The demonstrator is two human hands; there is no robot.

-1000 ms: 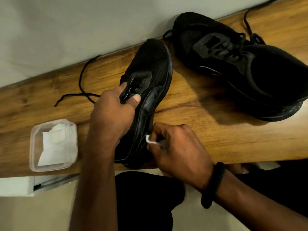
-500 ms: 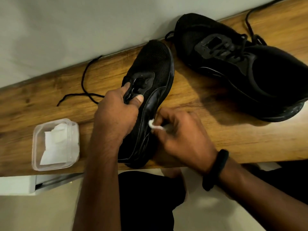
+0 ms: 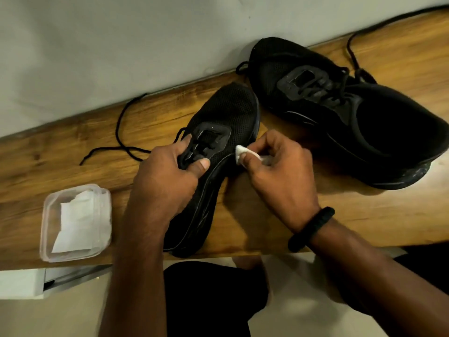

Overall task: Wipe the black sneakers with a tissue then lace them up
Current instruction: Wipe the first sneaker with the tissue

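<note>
1. While the left hand (image 3: 167, 181) grips the near sneaker (image 3: 228, 113) at its eyelets, that shoe lies on the bench (image 3: 364, 215), toe toward 1 o'clock.
2. At its 3 o'clock side the right hand (image 3: 279, 173) pinches a tissue (image 3: 240, 153) against it.
3. At 2 o'clock, just beside it, rests the second sneaker (image 3: 340, 113).
4. At 8 o'clock sits a tub (image 3: 47, 215) of tissues.
</note>
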